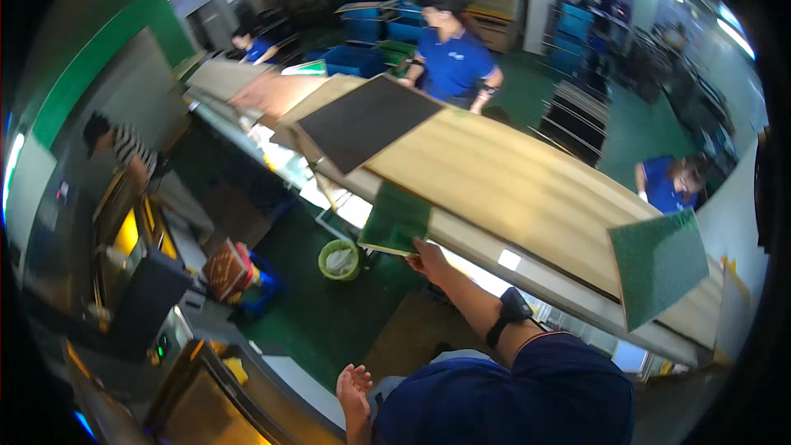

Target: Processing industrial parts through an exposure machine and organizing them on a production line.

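Observation:
My right hand grips the near edge of a flat, dark green panel, which it holds beside the front edge of a long tan bench. The thumb and fingers close on the panel's lower right corner. Nothing is in my left hand; it is held low near my body, its fingers apart and a little curled. Another green speckled panel lies at the bench's right end, overhanging the front edge. Farther left, a large black sheet lies across the bench.
Below the bench stands a light green waste bin with a bag inside. Machines with yellow-lit openings line the left side. Co-workers in blue stand beyond the bench; a person in stripes bends at the left. Blue crates stand behind.

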`<state>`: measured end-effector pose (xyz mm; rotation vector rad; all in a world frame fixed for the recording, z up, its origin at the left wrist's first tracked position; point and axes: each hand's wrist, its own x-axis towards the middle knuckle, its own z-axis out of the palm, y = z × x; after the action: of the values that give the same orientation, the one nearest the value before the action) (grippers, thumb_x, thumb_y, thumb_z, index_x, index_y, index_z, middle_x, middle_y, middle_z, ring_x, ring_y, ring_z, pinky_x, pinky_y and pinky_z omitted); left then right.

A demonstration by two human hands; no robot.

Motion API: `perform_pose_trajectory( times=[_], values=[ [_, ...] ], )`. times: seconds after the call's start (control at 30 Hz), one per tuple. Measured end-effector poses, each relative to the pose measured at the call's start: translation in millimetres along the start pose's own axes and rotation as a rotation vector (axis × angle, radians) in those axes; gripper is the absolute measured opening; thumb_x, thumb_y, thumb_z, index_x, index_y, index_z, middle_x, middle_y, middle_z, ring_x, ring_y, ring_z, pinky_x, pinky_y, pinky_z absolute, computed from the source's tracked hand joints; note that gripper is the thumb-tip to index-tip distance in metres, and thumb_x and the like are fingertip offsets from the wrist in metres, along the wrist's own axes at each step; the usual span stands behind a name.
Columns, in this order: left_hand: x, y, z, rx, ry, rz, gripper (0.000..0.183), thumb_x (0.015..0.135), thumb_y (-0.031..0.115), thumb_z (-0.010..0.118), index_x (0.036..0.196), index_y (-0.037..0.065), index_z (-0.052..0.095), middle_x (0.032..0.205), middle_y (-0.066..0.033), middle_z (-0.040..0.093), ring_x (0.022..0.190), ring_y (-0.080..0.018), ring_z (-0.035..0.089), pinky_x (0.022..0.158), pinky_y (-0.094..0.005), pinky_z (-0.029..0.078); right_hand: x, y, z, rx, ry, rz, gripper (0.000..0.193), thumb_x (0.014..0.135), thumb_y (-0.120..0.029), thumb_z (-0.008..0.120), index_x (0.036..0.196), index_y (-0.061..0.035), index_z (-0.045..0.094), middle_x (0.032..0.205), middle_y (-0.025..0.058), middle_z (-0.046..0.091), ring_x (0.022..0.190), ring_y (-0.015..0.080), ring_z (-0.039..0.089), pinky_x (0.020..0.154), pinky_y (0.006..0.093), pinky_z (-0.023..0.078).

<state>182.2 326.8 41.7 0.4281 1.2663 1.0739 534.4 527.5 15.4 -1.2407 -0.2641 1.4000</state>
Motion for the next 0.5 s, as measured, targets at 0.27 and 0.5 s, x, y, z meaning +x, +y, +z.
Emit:
perform_pose_trajectory(
  times=[0.27, 0.5],
  values=[
    [117, 85, 139, 0.214, -0.443, 0.028, 0.041, 0.098, 0.038, 0.049, 0.125, 0.007, 0.051, 0.109, -0.0123, 0.065, 0.087, -0.0235, 0.065, 0.07, -0.0351, 0.053, -97, 16, -73, -0.06, -0.097, -0.051, 0.035, 0.094, -0.034, 0.06, 0.113, -0.0051, 0.064, 0.104, 0.0079, 0.069, 0.09, 0.0161, 0.066, 0.076, 0.0295, 0.052],
    [239, 213, 266, 0.121, -0.496, 0.127, 0.055, 0.096, 0.064, 0.039, 0.122, 0.017, 0.054, 0.107, -0.0007, 0.063, 0.089, -0.016, 0.058, 0.072, -0.0339, 0.047, -288, 41, -193, 0.669, 0.851, -0.654, 0.059, 0.099, -0.061, 0.034, 0.091, -0.0104, 0.062, 0.075, 0.0063, 0.063, 0.065, 0.017, 0.059, 0.055, 0.0313, 0.045]
  ],
)
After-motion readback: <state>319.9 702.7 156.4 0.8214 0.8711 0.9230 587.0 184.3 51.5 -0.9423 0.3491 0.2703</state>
